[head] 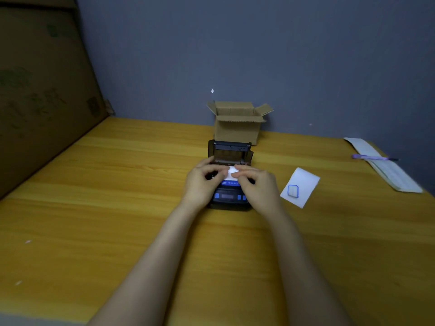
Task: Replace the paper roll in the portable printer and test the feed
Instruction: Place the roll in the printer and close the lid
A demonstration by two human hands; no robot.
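A small black portable printer with blue buttons sits mid-table, its lid swung open and standing up at the back. A white paper roll lies in the printer's open bay, its loose end pulled toward me. My left hand grips the left side of the paper and printer. My right hand pinches the right side of the paper. Most of the roll is hidden under my fingers.
An open small cardboard box stands just behind the printer by the wall. A white slip with a blue-outlined square lies to the right. Farther right are long paper sheets and a purple pen. A big cardboard carton fills the left.
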